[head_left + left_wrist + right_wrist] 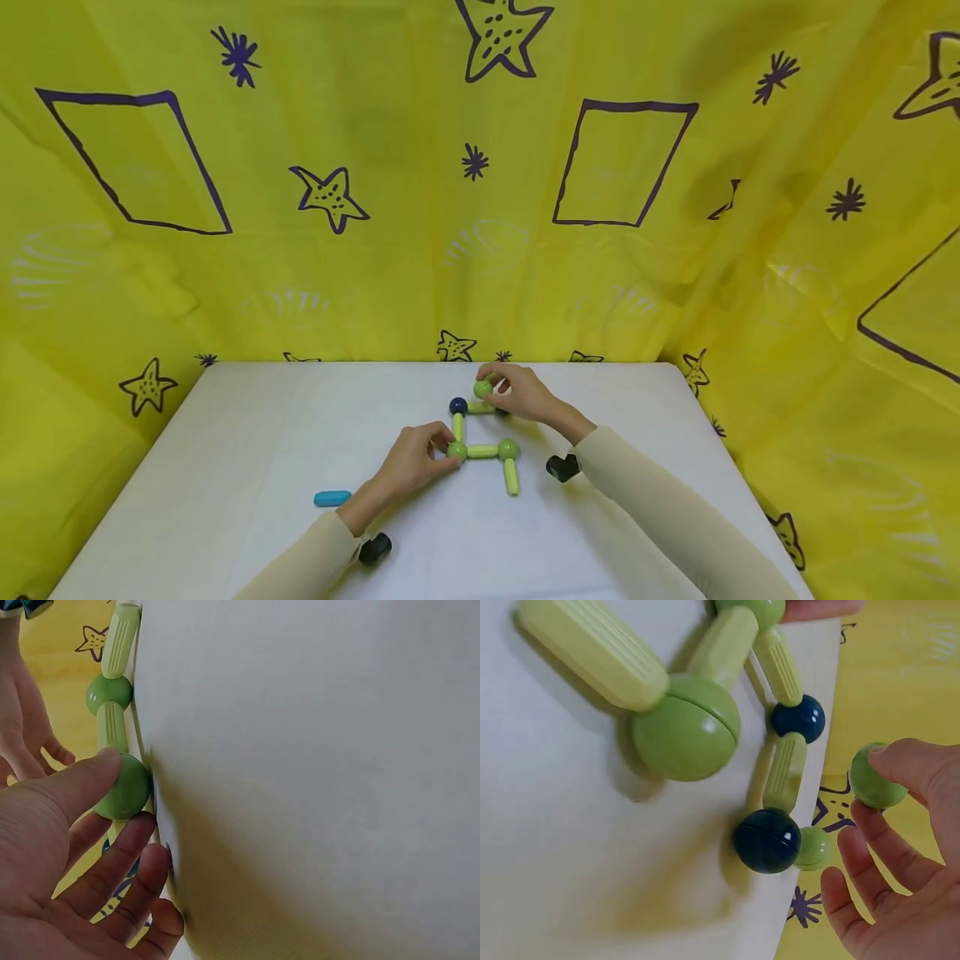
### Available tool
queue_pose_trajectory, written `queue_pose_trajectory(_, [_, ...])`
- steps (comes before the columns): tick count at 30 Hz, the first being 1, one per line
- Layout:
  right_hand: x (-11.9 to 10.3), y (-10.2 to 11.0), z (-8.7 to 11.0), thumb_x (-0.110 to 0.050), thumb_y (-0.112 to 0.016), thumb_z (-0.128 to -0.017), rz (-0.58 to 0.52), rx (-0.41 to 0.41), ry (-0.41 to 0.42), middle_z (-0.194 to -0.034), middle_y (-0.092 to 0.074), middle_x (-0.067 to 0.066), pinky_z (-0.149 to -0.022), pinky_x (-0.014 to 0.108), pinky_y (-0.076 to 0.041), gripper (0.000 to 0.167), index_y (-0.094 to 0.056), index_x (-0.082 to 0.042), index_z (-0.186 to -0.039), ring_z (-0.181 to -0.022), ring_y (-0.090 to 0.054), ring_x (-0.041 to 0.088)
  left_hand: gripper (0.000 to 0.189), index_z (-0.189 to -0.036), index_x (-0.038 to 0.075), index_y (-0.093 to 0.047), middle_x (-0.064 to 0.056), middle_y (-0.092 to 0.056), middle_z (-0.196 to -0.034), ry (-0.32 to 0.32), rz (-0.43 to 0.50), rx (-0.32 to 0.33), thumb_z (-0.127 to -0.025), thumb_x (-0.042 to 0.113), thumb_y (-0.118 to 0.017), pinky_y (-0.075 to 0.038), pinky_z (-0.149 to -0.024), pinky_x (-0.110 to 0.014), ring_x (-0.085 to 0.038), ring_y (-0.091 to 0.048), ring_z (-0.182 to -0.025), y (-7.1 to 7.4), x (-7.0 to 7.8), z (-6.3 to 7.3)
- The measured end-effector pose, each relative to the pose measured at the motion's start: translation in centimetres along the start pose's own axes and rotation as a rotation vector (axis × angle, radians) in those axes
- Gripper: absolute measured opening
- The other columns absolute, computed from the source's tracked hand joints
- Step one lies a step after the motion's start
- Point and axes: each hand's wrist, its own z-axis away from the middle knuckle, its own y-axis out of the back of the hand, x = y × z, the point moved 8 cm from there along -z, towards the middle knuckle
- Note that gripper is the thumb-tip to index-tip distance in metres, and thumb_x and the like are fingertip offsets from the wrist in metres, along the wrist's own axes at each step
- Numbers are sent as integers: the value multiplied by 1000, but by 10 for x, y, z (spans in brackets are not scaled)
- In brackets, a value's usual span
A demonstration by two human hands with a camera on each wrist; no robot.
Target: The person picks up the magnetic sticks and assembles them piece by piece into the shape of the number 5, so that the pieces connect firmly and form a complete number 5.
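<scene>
A linked chain of pale green rods and balls lies on the white table. My left hand point(411, 456) pinches its corner green ball point(126, 787) between thumb and fingers. From there a rod point(482, 451) leads right to another green ball point(508, 449), which carries a rod point(512, 477) pointing toward me. Another rod runs back to a dark blue ball point(458, 406), then a rod point(785, 772) and a second dark blue ball point(767, 841), partly behind my right hand in the head view. My right hand point(525, 393) pinches a loose green ball point(876, 776) above that far end.
A bright blue rod point(332, 498) lies left of my left forearm. One more green ball point(814, 849) shows behind the second dark blue ball in the right wrist view. Yellow patterned cloth point(390, 275) hangs along the table's back and sides.
</scene>
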Motion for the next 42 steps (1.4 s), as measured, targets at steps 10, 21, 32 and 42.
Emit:
queue_pose_trajectory(10, [0,18,35,-8,-76,-91,-47,46,18,-111,-72,5,-77,33,-55,30,-70,-13,-120,-90,-67,20,22,-97,9,-71,0,-75,-87,-16,17,17,-83,14,-87,-47,-64,-25,-10,-57,-70,2,-6,-16])
queue_pose_trajectory(21, [14,29,77,-9,-77,-91,-116,97,-66,-112,-71,-2,-77,33,-55,32,-69,-19,-120,-92,-66,18,22,-99,10,-71,1,-75,-89,14,17,9,-84,16,-86,-47,-66,-26,-9,-56,-71,3,-13,-28])
queue_pose_trajectory(32, [28,-2,116,-7,-78,-90,-211,80,-129,-110,-71,2,-75,28,-54,31,-69,-17,-118,-89,-65,18,22,-98,10,-71,0,-75,-88,38,2,23,-83,15,-86,-47,-70,-28,-13,-58,-74,4,-17,-37])
queue_pose_trajectory(42, [19,-36,139,-5,-77,-88,-201,66,-164,-100,-70,-1,-72,26,-50,32,-69,-15,-117,-82,-62,10,22,-99,11,-71,0,-75,-90,55,8,12,-84,16,-86,-47,-70,-28,-11,-56,-74,5,-16,-38])
